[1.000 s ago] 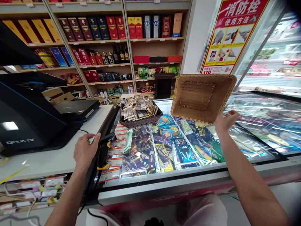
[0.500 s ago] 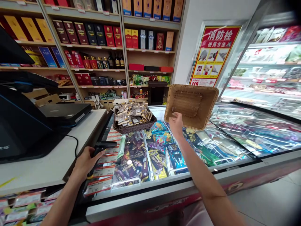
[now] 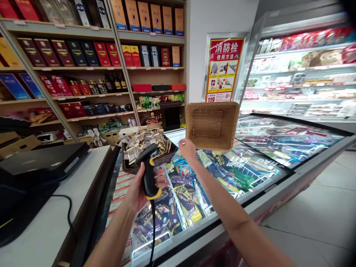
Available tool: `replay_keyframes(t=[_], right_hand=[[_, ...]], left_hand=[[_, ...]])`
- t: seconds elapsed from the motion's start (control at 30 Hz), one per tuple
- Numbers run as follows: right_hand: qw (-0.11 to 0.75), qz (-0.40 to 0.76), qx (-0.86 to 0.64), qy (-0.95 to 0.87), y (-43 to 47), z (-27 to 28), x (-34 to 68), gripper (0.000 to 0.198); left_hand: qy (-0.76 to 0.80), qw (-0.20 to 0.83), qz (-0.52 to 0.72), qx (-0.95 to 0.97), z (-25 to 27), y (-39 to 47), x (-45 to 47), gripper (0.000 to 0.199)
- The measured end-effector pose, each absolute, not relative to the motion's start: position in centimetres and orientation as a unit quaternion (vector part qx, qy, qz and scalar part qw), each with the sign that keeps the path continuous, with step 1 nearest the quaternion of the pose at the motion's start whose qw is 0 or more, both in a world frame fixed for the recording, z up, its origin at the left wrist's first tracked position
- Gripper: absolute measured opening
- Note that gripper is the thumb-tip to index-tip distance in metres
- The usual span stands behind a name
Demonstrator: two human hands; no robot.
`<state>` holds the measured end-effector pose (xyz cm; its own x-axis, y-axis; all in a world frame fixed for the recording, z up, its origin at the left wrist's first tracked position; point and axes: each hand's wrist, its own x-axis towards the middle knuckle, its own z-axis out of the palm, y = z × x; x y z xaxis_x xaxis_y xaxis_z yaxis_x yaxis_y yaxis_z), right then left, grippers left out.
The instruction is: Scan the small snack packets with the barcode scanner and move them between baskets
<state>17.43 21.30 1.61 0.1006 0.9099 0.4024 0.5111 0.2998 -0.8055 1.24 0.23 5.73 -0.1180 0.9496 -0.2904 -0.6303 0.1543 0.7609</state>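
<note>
My left hand [image 3: 136, 189] holds a black barcode scanner [image 3: 150, 178] with yellow trim, its head tilted up and its cable hanging down. The thumb lies along one side, and fingers show behind the handle. Just beyond the scanner, a dark woven basket [image 3: 164, 158] full of small wrapped packets [image 3: 144, 141] rests on the freezer glass. My right hand [image 3: 187, 149] is beside the lower left corner of a tan woven basket [image 3: 211, 126], which is tipped so its inside faces me and holds nothing visible. My right fingers are curled together; what they hold, if anything, cannot be made out.
Beneath is a glass-topped chest freezer [image 3: 267, 189] with bagged frozen goods. At left stands a white counter [image 3: 91, 178] with a black flat device [image 3: 44, 159] and cable. Shelves of boxed bottles [image 3: 91, 70] line the back; a lit open cooler [image 3: 303, 74] is at right.
My left hand has lifted the barcode scanner from the freezer's left edge to in front of the packet basket. My right hand has shifted left against the tan basket. The view has turned right.
</note>
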Motion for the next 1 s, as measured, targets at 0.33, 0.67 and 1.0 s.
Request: replay_keyframes(t=[0.33, 0.67, 1.0], right_hand=[[0.440, 0.099, -0.553, -0.701, 20.7, -0.8, 14.0, 0.024], [0.472, 0.176, -0.571, -0.648, 20.9, -0.9, 12.5, 0.018], [0.655, 0.228, -0.477, -0.540, 20.4, 1.7, 16.9, 0.020]], left_hand=[[0.432, 0.546, 0.640, 0.326, -0.3, 0.6, 1.8, 0.058], [0.440, 0.547, 0.629, 0.334, -0.4, 0.2, 2.9, 0.061], [0.458, 0.535, 0.630, 0.327, -0.7, 0.5, 3.2, 0.063]])
